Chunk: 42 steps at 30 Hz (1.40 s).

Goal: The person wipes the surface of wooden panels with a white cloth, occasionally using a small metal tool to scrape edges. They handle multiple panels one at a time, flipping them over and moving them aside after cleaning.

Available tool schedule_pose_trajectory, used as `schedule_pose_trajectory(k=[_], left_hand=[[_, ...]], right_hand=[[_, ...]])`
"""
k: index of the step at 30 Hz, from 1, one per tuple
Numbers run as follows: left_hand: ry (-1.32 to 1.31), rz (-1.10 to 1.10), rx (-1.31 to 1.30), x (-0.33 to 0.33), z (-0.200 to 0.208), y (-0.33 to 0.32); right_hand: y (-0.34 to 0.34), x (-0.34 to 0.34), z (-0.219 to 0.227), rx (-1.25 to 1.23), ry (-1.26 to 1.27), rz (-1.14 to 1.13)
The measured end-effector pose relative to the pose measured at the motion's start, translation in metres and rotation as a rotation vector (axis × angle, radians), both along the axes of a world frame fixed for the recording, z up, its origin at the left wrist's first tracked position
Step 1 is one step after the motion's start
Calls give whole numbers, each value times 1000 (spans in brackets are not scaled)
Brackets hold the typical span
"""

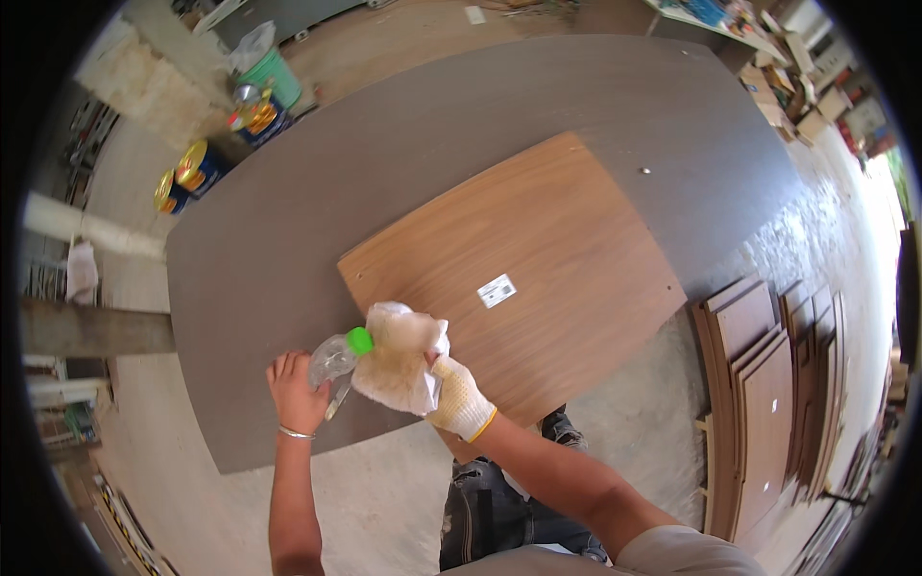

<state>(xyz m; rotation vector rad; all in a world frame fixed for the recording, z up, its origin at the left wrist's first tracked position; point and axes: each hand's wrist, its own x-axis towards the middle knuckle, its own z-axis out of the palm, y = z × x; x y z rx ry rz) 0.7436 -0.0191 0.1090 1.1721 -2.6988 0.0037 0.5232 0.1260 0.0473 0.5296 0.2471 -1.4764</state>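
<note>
My bare left hand (299, 392), a bracelet at its wrist, is closed round a clear plastic bottle (331, 361). The bottle is tilted, its green cap (359, 341) up against a crumpled whitish cloth (392, 372). That cloth is gripped by my right hand (462, 401), which wears a pale knitted glove with a yellow edge. Beneath the cloth lies a brown wood-grain panel (567, 240) with a small white label (497, 291) and little holes near its corners. A slim pale-ended tool (337, 401), its kind unclear, rests beside the bottle on the grey tabletop (259, 278).
Stacks of brown panels (768, 413) stand on the right. Beyond the table's left edge are paint cans (200, 168) and a green bucket (272, 77). A small light-coloured piece (645, 171) lies on the tabletop. Boxes and scraps (816, 110) crowd the far right.
</note>
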Motion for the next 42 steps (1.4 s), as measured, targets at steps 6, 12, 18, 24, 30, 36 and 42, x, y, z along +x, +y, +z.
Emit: schedule_pose_trajectory(k=[6,12,18,24,30,36,42], left_hand=[[800,585,357,39,-115,-41],[865,774,247,66,-137,-15],[247,167,126,-168,-108,153],[-32,81,372,-251,-111,192],[-2,77,330,-256,-121,197],[21,127,388,-256,-120,197],[48,140,395,-256,-120,196]], right_hand=[[52,-80,-24,-101,8,-140],[165,-225,-6,324,519,-365],[261,-343,-38,1198,1724,-176],[148,-371,-48,1191,2301,633],[-27,-422,-66,808,2755,543],[-155,-394,-61,584,2917,547],[-228,-161,-40,-136,2342,337]])
